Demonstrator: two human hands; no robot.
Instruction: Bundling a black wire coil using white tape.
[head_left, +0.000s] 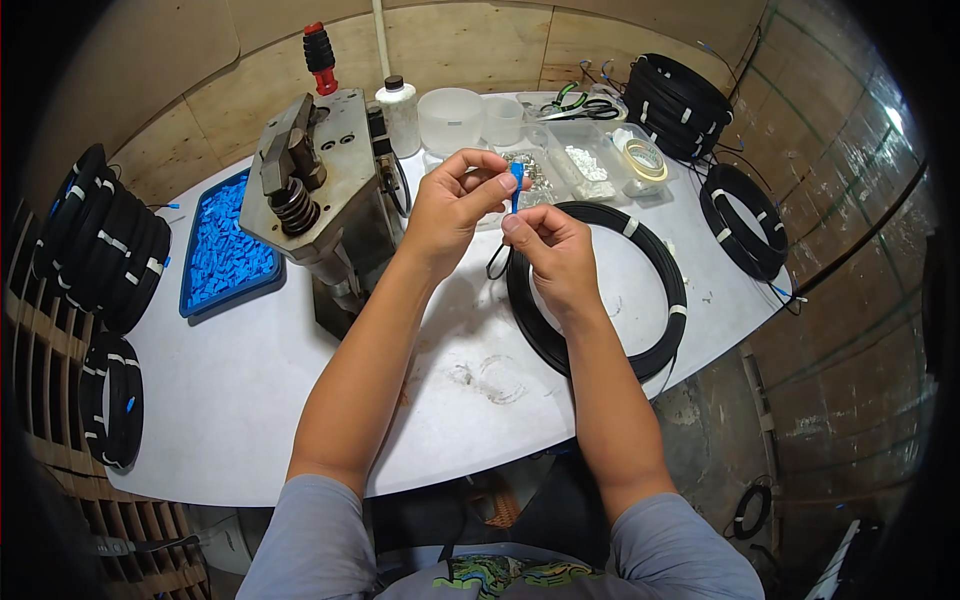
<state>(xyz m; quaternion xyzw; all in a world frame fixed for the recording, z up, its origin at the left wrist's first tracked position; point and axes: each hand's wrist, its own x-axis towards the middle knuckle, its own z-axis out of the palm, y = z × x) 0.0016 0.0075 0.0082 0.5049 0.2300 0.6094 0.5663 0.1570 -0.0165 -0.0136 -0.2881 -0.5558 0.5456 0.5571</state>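
Above the table, my left hand pinches a small blue connector between thumb and finger. Just below it, my right hand is closed on the cable end where the narrow blue part runs down; the exact joint is hidden by the fingers. A short black cable loop hangs beneath my hands. The large coil of black cable, bound with white ties, lies flat on the white table under my right hand and forearm.
A metal press with a red-black handle stands left of my hands, beside a blue tray of blue pieces. Behind are a clear parts box, white bottle, tubs and scissors. Cable coils flank both sides.
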